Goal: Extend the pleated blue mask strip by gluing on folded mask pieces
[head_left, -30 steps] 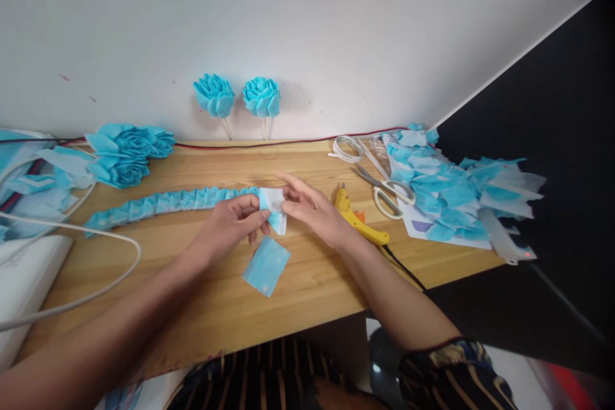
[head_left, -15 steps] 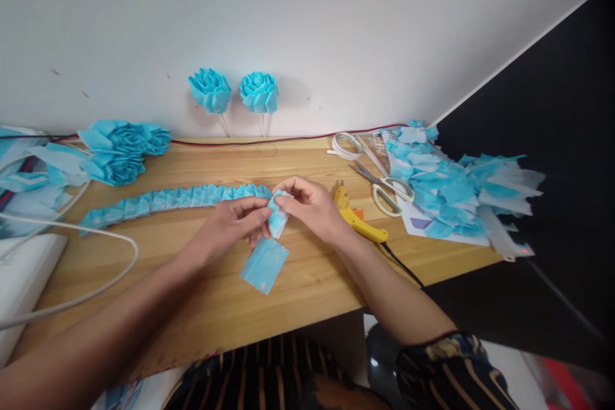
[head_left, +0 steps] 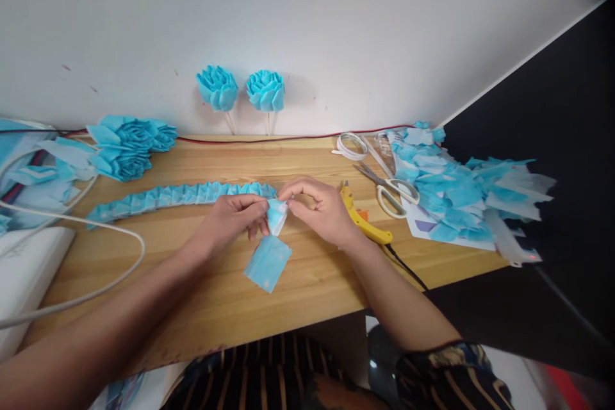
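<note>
Between my two hands is a small piece of light blue and white fabric [head_left: 276,216], folded to a point at the bottom. My left hand [head_left: 237,214] pinches its left side, thumb on top. Thumb and fingers of my right hand [head_left: 319,208] pinch its upper right corner. Just below lies a flat blue fabric square [head_left: 268,264] on the wooden table [head_left: 192,295]. Behind my left hand a long pleated blue strip [head_left: 168,197] stretches to the left, its right end close to my fingertips. A yellow glue gun [head_left: 365,224] rests right of my right hand.
White-handled scissors [head_left: 391,189] and a roll of white tape [head_left: 350,147] lie at the right, by a heap of blue fabric pieces [head_left: 446,186]. Two blue fabric flowers on sticks [head_left: 266,91] lean against the wall. More flowers [head_left: 127,147] and a white cable [head_left: 139,250] are at left.
My right hand has closed on the fabric piece, whose upper right corner is now folded down, giving it a pointed shape. My left hand keeps its hold. The square below stays on the table.
</note>
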Demonstrator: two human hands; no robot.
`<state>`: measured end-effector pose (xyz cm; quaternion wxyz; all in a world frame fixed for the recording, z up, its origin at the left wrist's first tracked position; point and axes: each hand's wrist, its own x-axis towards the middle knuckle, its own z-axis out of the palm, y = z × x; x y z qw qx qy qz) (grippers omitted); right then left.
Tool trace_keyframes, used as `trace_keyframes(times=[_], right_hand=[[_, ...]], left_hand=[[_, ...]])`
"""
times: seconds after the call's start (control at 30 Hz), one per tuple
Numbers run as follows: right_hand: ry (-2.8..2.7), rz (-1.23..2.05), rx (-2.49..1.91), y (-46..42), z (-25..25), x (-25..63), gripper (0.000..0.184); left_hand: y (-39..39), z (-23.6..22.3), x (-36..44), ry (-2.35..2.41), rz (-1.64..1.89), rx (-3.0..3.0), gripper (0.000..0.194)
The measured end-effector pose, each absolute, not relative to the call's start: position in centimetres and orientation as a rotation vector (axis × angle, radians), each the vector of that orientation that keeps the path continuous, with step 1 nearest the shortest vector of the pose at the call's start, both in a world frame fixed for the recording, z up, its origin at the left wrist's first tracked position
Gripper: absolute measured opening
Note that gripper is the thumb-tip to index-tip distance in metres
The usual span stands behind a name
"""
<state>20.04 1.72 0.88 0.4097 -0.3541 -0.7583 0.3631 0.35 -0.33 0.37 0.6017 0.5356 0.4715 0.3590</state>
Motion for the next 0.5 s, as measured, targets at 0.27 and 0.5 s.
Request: trace_keyframes(times=[0.27,0.5], right_hand=[[-1.743,1.259,-0.817,1.82,0.62,20.5,0.034],[-1.775,1.308,-0.982,2.12,0.62,20.25,0.038]], left_hand=[[-0.37,0.83,0.42,1.165,0.792,1.318,0.03],[-0.75,1.31,0.74,1.201,0.77,1.349,0.026]])
